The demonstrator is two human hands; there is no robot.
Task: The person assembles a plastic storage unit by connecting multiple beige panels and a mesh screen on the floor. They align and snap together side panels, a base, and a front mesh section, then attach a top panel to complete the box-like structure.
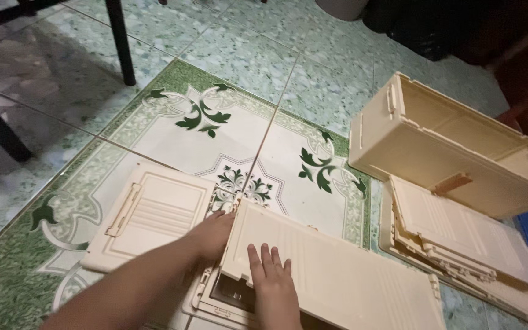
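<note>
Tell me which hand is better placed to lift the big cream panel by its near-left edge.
Left, probably. The left hand already grips the large cream panel at its left edge, while the right hand lies flat on top of it.

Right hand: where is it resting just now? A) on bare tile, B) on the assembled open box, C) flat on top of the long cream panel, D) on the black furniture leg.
C: the right hand lies palm-down with fingers spread on the long cream panel, far from the assembled open box.
</note>
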